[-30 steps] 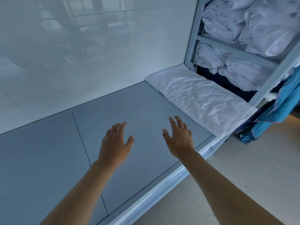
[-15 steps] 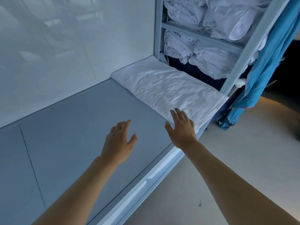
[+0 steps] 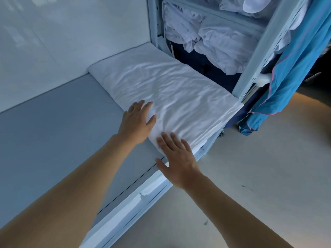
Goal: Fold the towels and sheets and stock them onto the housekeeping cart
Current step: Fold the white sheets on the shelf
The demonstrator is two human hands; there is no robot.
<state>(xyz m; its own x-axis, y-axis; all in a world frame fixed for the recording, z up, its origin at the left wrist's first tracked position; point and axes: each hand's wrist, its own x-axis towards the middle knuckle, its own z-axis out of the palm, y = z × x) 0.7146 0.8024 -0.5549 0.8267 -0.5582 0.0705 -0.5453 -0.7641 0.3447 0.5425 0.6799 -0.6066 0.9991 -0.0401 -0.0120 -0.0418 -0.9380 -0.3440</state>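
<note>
Step in hand: as both hands reach the near end of the folded sheet (image 3: 172, 90), the work looks to be picking it up for stocking.
Sheet: white, creased, lying flat on the grey table (image 3: 59, 126), its far end against the housekeeping cart (image 3: 254, 56).
Left hand (image 3: 138, 122): fingers straight, resting on the sheet's near left edge, grip loose on nothing.
Right hand (image 3: 177, 158): flat, fingertips touching the near corner, nothing held.
Cart shelves: already hold bundled white linens (image 3: 215, 38).
Next move: probably slide fingers beneath the fold and lift it level so the layers stay together.
</note>
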